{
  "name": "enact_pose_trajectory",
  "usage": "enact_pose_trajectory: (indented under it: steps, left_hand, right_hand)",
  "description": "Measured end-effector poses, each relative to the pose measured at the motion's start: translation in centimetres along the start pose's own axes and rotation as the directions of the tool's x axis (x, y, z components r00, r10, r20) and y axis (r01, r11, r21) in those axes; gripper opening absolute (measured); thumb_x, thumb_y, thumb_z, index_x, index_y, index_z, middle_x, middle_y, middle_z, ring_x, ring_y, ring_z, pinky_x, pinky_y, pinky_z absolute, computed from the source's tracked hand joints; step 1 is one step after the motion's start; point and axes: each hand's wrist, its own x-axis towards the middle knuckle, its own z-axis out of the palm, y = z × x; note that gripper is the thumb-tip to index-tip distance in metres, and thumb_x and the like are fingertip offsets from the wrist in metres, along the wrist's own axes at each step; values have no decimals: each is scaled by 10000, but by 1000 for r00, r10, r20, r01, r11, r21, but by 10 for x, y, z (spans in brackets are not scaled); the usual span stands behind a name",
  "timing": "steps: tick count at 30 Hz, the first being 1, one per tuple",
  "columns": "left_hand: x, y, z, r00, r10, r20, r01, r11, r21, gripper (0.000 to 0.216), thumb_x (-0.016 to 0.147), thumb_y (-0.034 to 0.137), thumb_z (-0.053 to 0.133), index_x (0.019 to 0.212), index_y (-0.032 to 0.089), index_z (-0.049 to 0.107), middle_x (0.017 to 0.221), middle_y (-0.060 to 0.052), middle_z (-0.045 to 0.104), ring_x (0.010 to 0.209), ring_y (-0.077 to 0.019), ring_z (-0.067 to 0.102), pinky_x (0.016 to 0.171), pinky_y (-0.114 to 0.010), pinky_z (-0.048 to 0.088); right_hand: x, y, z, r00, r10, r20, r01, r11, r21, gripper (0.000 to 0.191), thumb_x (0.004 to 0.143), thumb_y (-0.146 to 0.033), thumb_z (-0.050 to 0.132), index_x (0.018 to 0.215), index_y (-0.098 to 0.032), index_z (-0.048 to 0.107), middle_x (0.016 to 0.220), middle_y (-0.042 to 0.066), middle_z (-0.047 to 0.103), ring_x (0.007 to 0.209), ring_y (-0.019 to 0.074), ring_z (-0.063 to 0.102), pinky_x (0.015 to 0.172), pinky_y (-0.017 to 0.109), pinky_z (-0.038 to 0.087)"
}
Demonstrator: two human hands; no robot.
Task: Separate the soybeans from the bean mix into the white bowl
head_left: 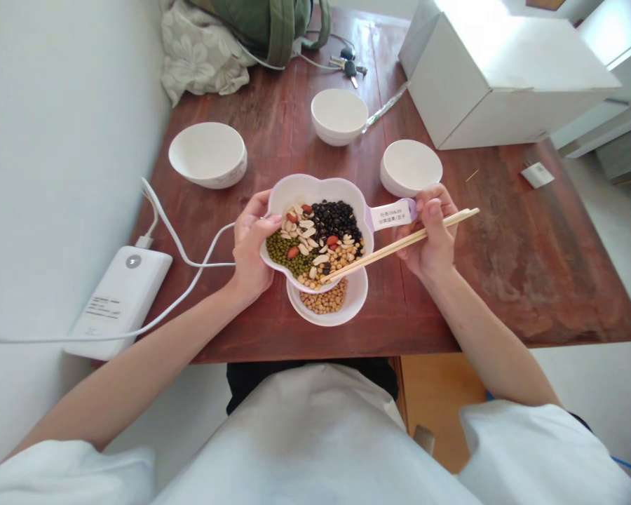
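My white T-shirt [315, 442] is filling the bottom of my view, and my forearms are reaching past it to the lobed white dish [315, 189] on the wooden table [510, 273]. My left hand [249, 242] is curling around the dish's left side, fingers pressed over its rim. My right hand [431, 235] is pinching a pair of wooden chopsticks [394, 245], their tips resting among the pale yellow beans [341, 259] inside the dish. Black beans [336, 221], green mung beans [282, 252] and pale seeds [299, 228] are sharing the dish, heaped close together. Just below the dish, a small white bowl [352, 308] is holding more yellow beans [323, 300], and the dish's lower lobe is overlapping its rim. Whether the two are touching, I cannot tell.

A slip of the chopsticks could flick beans onto the table, since they are round and smooth. If my left hand tilts the dish, the heaps could mix or spill. Left of the dish, a white cable [189, 263] is lying near my left forearm, and snagging it could jerk my arm.
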Motion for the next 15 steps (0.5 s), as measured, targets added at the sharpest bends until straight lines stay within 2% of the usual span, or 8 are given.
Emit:
enact_pose_trajectory:
  steps: [9,15]
  left_hand:
    - [2,-2,-3,1000,-8,-14,8,1000,-20,335,744,323,699,1055,206,743,883,-37,762,989,-293,763,876,-379,607]
    - [2,-2,-4,1000,-11,-7,11,1000,-7,337,748,315,683,1065,217,744,913,-34,770,1005,-289,759,834,-354,600]
  right_hand:
    - [0,3,-1,999,-9,31,9,1000,19,477,844,-673,805,812,-295,517,492,-96,534,339,123,542,233,206,276]
    - [0,3,-1,1000,-2,22,1,1000,27,486,830,-670,822,807,-291,518,514,-105,525,287,90,448,230,212,278]
